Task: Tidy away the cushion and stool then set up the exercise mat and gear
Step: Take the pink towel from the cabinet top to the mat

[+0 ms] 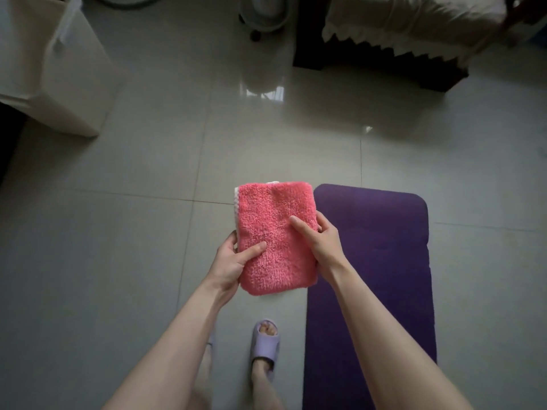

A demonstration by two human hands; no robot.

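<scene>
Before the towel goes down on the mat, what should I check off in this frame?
1. Towel folded: ok.
2. Left hand grips the towel's left edge: ok.
3. Right hand grips its right edge: ok.
4. Mat unrolled flat on the floor: ok.
5. Visible mat surface bare: ok.
6. Mat's near end: cannot tell, out of frame.

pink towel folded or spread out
Folded: the pink towel is a compact rectangle with layered edges showing, held by the left hand and right hand.
</scene>
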